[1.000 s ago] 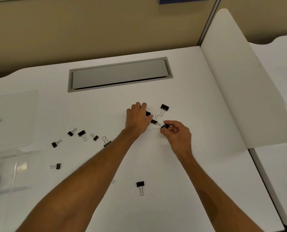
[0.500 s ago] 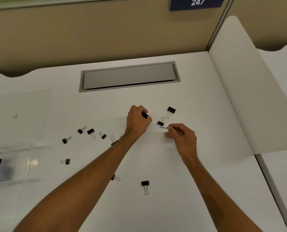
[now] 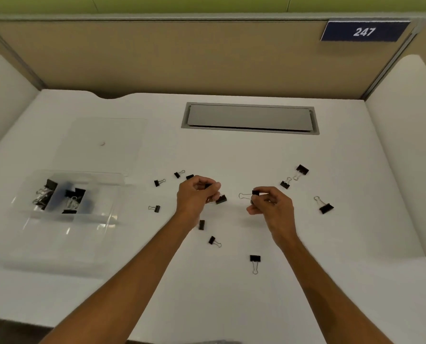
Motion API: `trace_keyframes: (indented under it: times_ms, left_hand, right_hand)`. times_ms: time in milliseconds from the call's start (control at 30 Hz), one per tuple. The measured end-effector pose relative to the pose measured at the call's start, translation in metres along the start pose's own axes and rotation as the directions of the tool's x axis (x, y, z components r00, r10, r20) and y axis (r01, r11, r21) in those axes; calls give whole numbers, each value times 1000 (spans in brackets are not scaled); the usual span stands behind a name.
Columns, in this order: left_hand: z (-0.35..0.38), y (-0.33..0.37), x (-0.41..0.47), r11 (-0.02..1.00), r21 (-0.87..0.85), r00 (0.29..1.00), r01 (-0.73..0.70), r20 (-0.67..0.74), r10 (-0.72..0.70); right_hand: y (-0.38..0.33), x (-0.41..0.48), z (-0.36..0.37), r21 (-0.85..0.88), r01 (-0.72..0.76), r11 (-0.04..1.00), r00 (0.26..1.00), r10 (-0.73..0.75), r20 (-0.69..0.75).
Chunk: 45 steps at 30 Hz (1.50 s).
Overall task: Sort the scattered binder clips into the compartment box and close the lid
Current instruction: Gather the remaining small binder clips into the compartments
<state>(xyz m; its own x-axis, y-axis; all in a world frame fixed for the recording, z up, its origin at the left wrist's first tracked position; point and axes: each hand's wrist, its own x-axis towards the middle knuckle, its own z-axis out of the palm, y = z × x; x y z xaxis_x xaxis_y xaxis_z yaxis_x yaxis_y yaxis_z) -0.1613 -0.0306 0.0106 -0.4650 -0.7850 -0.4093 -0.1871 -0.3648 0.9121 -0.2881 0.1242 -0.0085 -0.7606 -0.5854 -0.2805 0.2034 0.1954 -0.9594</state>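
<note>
My left hand (image 3: 194,198) is curled around a black binder clip (image 3: 208,186) above the desk middle. My right hand (image 3: 272,203) pinches another black binder clip (image 3: 250,194) whose wire handles point left. Several black clips lie scattered on the white desk (image 3: 356,281), among them a clip by my left hand (image 3: 221,199), a clip at the front (image 3: 255,259) and a clip at the right (image 3: 326,207). The clear compartment box (image 3: 65,217) sits at the left with several clips inside. Its transparent lid (image 3: 102,142) lies open behind it.
A grey cable hatch (image 3: 250,117) is set into the desk at the back. Beige partition walls with a blue 247 sign (image 3: 364,31) close the rear. White curved dividers (image 3: 410,150) flank both sides. The desk's front edge runs along the bottom.
Both hands have lifted off the desk, each holding a clip, and drawn toward me. The view has swung left, bringing the compartment box fully into sight.
</note>
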Motion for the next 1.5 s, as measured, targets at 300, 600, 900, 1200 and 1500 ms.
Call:
trace_keyframes:
  times_ms: [300, 600, 900, 1200, 1500]
  left_hand:
    - [-113, 11, -5, 1000, -12, 988, -20, -156, 18]
    - [-233, 32, 11, 974, 216, 955, -68, -270, 127]
    - [-306, 33, 53, 857, 512, 960, -63, -202, 192]
    - [-317, 41, 87, 429, 842, 908, -327, 154, 390]
    - [-321, 30, 103, 111, 899, 872, -423, 370, 322]
  right_hand:
    - [-2, -21, 114, 20, -23, 1000, 977, 18, 212]
    - [-20, -34, 250, 18, -55, 998, 956, 48, 288]
    - [-22, -30, 343, -363, 116, 924, 963, -14, 270]
    - [6, -27, 386, -787, 309, 534, 950, -144, 276]
    - [8, -32, 401, -898, 401, 182, 904, -236, 356]
